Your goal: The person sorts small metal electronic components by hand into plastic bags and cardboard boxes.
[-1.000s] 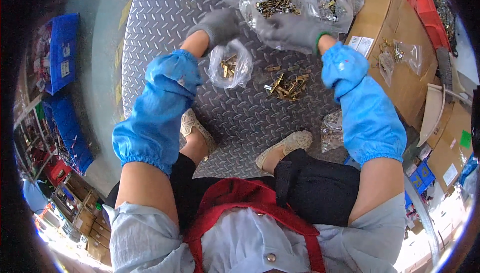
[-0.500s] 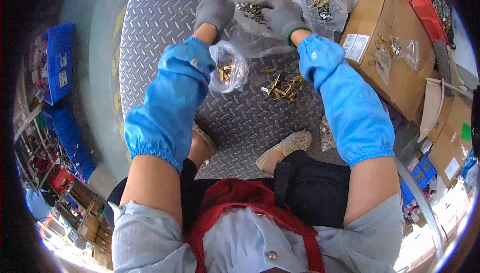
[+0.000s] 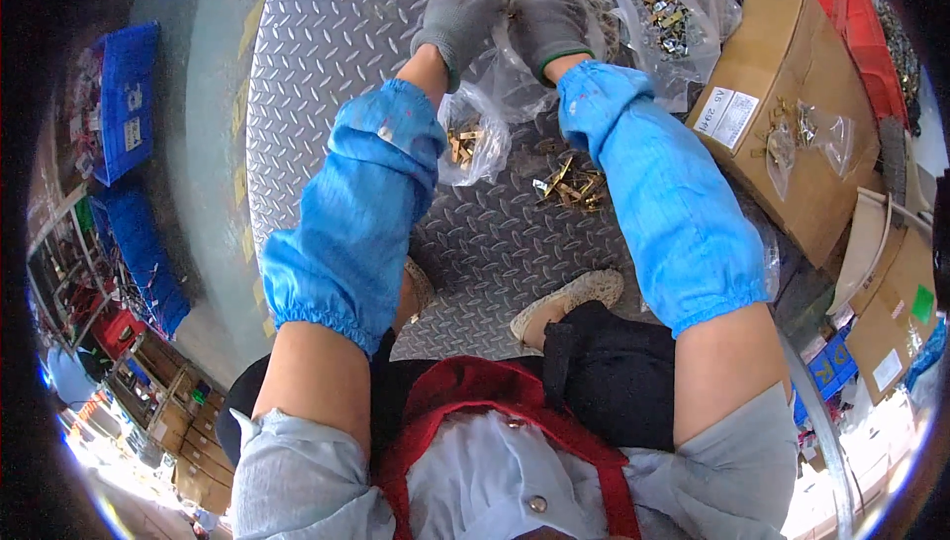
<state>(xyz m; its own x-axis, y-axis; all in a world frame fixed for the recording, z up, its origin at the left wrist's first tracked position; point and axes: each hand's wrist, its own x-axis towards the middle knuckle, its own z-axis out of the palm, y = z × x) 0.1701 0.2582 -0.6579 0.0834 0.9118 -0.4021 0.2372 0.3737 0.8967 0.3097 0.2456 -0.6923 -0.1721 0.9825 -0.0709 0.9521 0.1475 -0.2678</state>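
Observation:
In grey gloves, my left hand [image 3: 457,25] and my right hand [image 3: 551,27] are close together near the far edge of the metal plate. Both have their fingers closed on a clear plastic bag [image 3: 512,85], which hangs between and below them. My right hand covers much of it, so its contents are mostly hidden. Nearer me stands a small open clear bag [image 3: 475,139] with brass-coloured metal pieces inside. Right of that, a loose pile of similar metal pieces [image 3: 574,184] lies on the plate. Another clear bag of small metal parts [image 3: 665,20] is beyond my right hand.
A cardboard box [image 3: 792,104] stands at the right, with small bags of parts [image 3: 813,134] on top. Behind it is a red container [image 3: 851,20]. The patterned metal plate [image 3: 327,95] spreads under the work. Blue bins [image 3: 127,104] are at the far left.
My right hand has moved left and come up close to my left hand, with the bag's top gathered between them. The whole view has shifted slightly.

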